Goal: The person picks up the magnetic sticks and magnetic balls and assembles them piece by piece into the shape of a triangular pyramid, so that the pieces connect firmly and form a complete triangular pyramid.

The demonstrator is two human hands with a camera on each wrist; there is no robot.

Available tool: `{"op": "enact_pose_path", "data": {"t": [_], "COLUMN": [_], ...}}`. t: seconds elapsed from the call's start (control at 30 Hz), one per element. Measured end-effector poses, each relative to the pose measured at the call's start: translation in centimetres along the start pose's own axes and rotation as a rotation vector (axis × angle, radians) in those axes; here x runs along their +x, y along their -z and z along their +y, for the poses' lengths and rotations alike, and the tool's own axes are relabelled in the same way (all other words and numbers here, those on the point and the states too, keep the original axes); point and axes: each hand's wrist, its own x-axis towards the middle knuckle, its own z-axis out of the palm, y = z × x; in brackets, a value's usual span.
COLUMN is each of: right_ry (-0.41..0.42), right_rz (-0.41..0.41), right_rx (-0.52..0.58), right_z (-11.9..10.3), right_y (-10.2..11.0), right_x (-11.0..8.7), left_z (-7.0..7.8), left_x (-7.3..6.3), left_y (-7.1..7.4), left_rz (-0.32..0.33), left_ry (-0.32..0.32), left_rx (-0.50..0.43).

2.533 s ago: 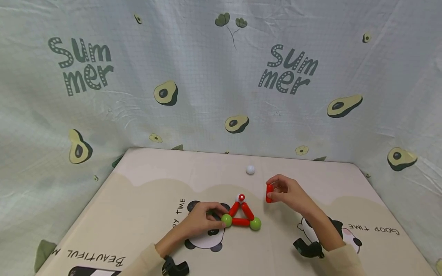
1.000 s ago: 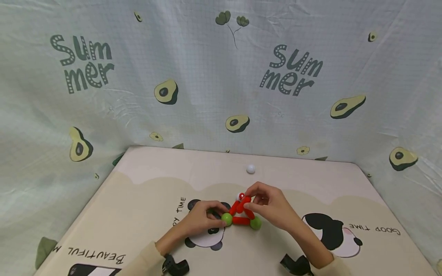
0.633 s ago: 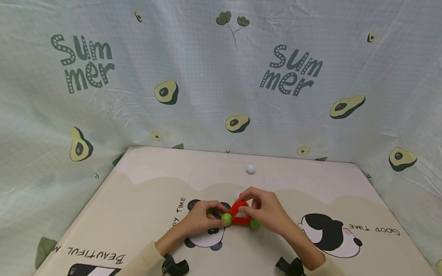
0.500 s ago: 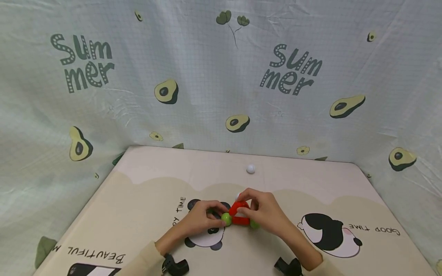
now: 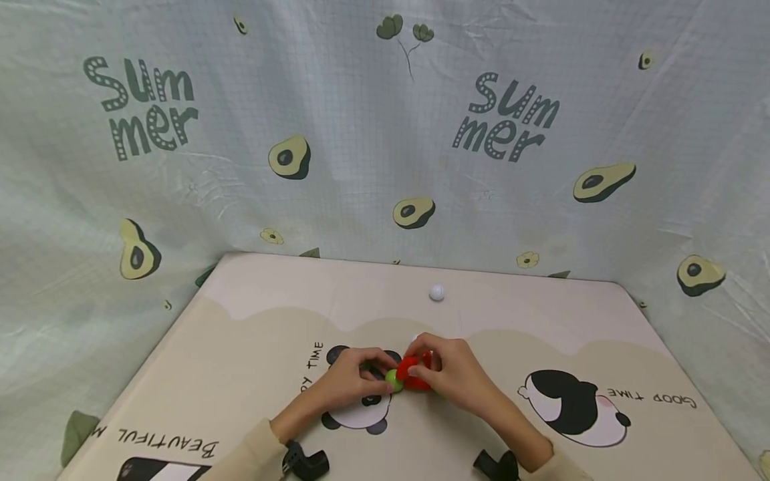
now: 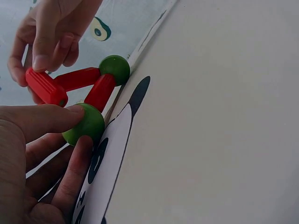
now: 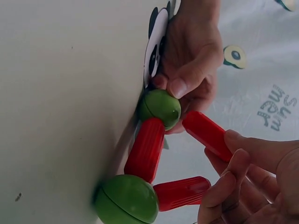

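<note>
My left hand (image 5: 345, 382) pinches a green ball (image 6: 88, 127) between thumb and fingers, at the left corner of a small triangle of red rods. With thumb and fingertips, my right hand (image 5: 455, 371) holds a loose red rod (image 7: 207, 134). In the right wrist view this rod's tip is close to the pinched ball. Another red rod (image 7: 145, 150) joins that ball to a second green ball (image 7: 127, 200). From the second ball rises a further red rod (image 7: 181, 193). My right hand hides much of the triangle's far corner in the head view.
A loose white ball (image 5: 436, 292) lies farther back on the table. The tabletop (image 5: 271, 287) carries printed animal faces and lettering. Behind it hangs a pale cloth (image 5: 355, 133) with avocado prints. A dark wrist camera (image 5: 307, 464) sits below my left hand.
My right hand has carried the red rod from the right side, leftward and down over the triangle, to the left green ball. My left hand has kept its grip in place.
</note>
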Motion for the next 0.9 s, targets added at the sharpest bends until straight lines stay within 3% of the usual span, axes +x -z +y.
{"op": "enact_pose_path", "data": {"t": [0.4, 0.9], "right_ry": [0.004, 0.075], "right_rz": [0.014, 0.175], "right_rx": [-0.005, -0.019], "right_z": [0.23, 0.33], "right_y": [-0.58, -0.86], "right_x": [0.06, 0.15], "left_z": [-0.09, 0.24], "left_x": [0.08, -0.07], "left_y": [-0.14, 0.01], "left_rz": [0.005, 0.007], "left_ry": [0.001, -0.016], "left_rx": [0.007, 0.002]}}
